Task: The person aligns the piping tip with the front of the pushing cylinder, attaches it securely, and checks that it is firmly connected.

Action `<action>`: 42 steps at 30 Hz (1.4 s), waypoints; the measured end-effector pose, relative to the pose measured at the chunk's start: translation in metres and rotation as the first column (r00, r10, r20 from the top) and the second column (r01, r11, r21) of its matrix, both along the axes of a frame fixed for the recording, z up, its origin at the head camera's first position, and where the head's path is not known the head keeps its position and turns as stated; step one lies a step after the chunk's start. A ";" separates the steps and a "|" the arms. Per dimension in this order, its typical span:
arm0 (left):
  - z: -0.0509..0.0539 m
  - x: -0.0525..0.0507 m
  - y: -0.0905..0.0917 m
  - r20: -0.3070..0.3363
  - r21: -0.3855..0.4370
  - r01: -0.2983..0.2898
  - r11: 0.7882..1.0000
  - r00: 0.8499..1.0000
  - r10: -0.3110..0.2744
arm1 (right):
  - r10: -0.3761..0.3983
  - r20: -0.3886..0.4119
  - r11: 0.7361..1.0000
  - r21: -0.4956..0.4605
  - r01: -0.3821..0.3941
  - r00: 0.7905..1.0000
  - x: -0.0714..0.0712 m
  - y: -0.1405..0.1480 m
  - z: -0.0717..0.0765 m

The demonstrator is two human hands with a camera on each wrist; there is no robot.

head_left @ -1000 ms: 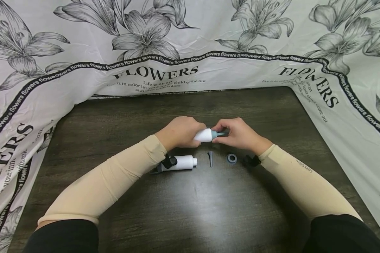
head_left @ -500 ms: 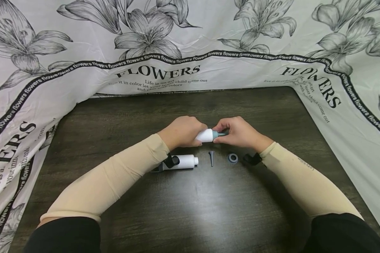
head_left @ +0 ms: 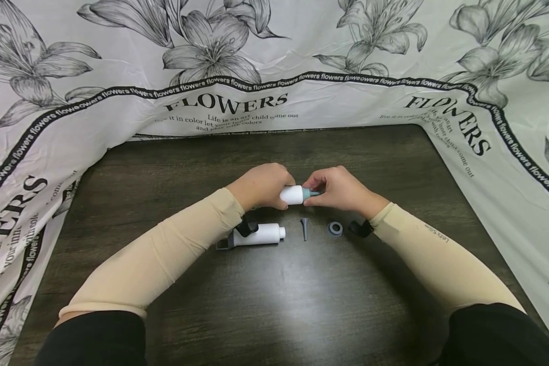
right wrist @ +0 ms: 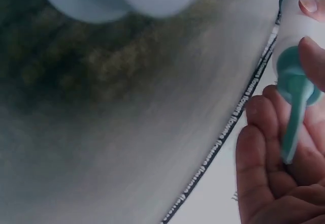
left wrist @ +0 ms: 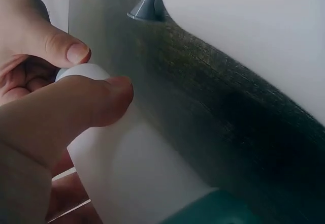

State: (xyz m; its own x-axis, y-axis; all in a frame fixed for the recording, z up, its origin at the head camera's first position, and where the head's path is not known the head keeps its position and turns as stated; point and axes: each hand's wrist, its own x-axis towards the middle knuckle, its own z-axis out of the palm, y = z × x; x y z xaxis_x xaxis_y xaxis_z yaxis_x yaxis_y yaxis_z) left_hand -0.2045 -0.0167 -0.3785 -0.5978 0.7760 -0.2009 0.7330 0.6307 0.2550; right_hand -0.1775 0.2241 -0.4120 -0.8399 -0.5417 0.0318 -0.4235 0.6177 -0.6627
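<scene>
Left hand had its fingers wrapped round the body of a white squeeze-type bottle, thumb along the top. Right hand pinched the bottle's teal nozzle cap between thumb and fingers; its narrow stem ran in toward the palm. So both hands were closed round the same item, one at each part. Bottle was held roughly level over the bench, about centre, nozzle end toward the person's right. Teal end piece on the opposite end, seen in the left wrist view.

Nearer the person, in a row on the bench: second white bottle on its side, bare neck pointing right, grey end piece on its left; grey tapered nozzle, wide end away from the person; grey ring, lying flat. All apart from each other.

Beige sleeves covered both forearms. White floral cloth with "FLOWERS" print hung behind the bench.
</scene>
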 end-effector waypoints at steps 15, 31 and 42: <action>-0.010 -0.014 -0.002 0.008 -0.043 -0.027 0.999 1.000 0.027 | 0.030 0.062 0.979 0.199 -0.042 0.998 -0.023 -0.018 0.000; -0.018 -0.015 0.001 0.010 -0.078 -0.037 0.996 0.999 0.038 | 0.063 0.042 0.958 0.279 -0.072 0.997 -0.023 -0.017 -0.005; -0.017 -0.011 -0.002 -0.021 -0.074 -0.047 0.996 0.999 0.046 | 0.077 0.016 0.964 0.255 -0.078 0.997 -0.020 -0.009 0.000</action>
